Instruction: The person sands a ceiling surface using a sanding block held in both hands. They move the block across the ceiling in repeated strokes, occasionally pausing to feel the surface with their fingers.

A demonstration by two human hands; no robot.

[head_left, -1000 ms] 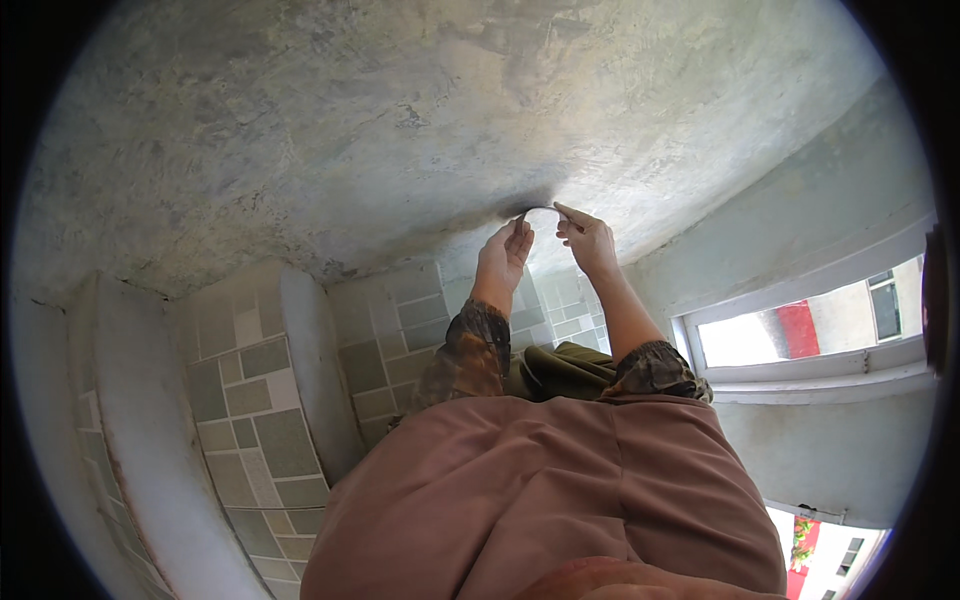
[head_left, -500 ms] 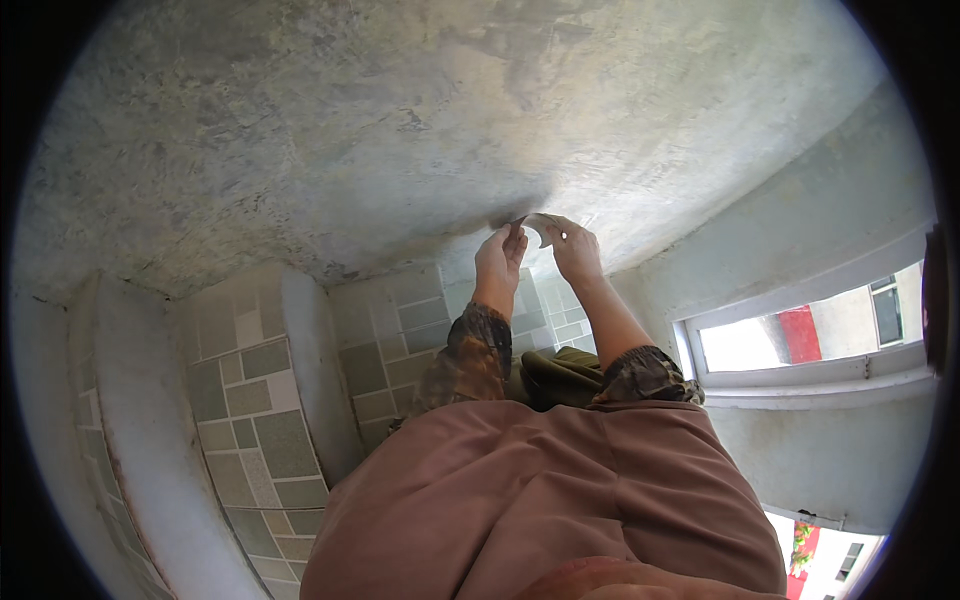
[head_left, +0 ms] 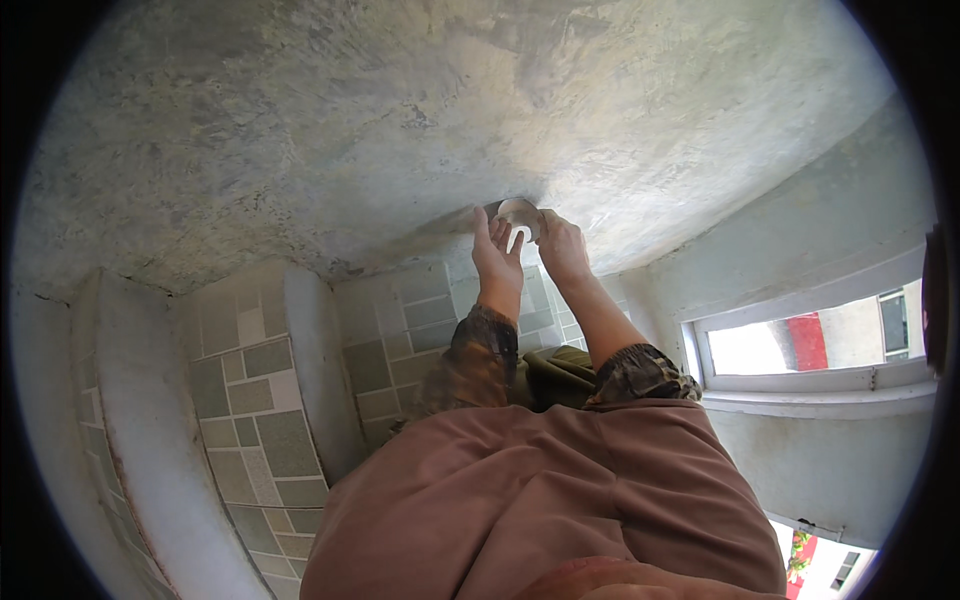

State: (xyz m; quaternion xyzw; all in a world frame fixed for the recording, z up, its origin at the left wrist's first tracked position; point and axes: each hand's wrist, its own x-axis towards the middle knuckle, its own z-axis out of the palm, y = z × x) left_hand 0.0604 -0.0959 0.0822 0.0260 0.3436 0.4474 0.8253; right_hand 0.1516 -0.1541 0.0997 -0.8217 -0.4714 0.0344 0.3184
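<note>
Before the mottled plaster wall [head_left: 420,130], my right hand [head_left: 563,248] pinches one end of a curled sheet that looks like sandpaper [head_left: 520,211]. The sheet is pale on the face I see and bends round in a loose arc. My left hand [head_left: 498,262] is beside its other end, fingers spread and palm partly up; whether the fingertips touch the sheet I cannot tell. A shadow falls on the wall beside the sheet.
Green-grey patchwork tiles [head_left: 285,440] with pale ledges [head_left: 150,400] lie to the left. A white-framed window [head_left: 810,345] is on the right. My brown apron [head_left: 540,480] fills the near middle, with dark olive cloth [head_left: 555,378] beyond it.
My left hand has opened, its fingers spreading from the sheet it was pinching. The sheet and my right hand have shifted slightly left, and more of the pale face shows.
</note>
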